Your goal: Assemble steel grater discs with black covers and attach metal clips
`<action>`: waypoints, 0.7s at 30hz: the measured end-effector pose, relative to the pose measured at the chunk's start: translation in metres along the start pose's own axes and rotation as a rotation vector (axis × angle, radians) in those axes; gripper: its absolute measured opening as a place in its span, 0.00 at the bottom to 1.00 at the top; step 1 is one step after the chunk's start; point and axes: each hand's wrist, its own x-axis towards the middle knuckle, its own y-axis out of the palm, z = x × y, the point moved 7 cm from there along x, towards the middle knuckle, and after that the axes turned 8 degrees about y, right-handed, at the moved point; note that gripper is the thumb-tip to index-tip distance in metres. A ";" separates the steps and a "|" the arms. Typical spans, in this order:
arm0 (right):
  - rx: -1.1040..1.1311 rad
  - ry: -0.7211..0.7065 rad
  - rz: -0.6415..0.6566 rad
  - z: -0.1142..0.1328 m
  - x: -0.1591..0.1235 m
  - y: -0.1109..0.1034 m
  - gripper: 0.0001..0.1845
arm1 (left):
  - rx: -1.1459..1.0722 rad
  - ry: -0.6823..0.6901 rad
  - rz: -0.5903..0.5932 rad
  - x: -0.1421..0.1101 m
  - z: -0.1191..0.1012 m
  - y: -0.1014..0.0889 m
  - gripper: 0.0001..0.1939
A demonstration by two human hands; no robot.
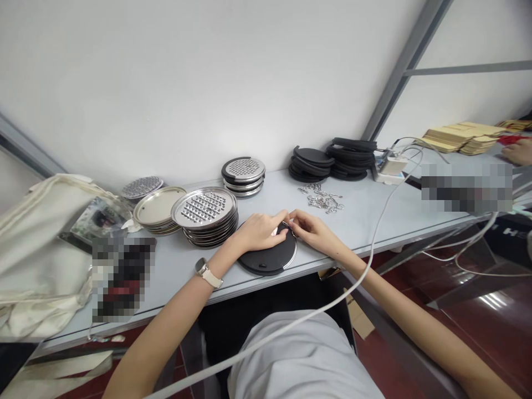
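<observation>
In front of me a round black disc lies flat near the table's front edge, with a bright metal rim along its right side. My left hand rests over its far left part, thumb and fingers closed at the disc's far edge. Fingertips of my right hand are pinched at the same edge, touching a small metal clip that shows only in part. More loose metal clips lie scattered beyond my right hand. To the left stands a stack of round metal graters.
Behind are a smaller grater stack, pale discs and stacks of black discs. A white cable crosses over my right forearm. A bag sits left; yellow cardboard and another person's hand are far right.
</observation>
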 end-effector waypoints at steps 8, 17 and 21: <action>0.017 -0.013 0.027 0.004 -0.001 0.002 0.09 | 0.018 -0.031 0.004 0.000 0.002 0.000 0.16; 0.028 -0.020 0.058 0.004 -0.002 0.005 0.08 | 0.023 -0.044 0.003 0.000 0.002 -0.001 0.16; 0.021 -0.008 0.060 0.002 -0.002 0.005 0.09 | 0.037 -0.056 -0.016 -0.001 0.003 -0.002 0.17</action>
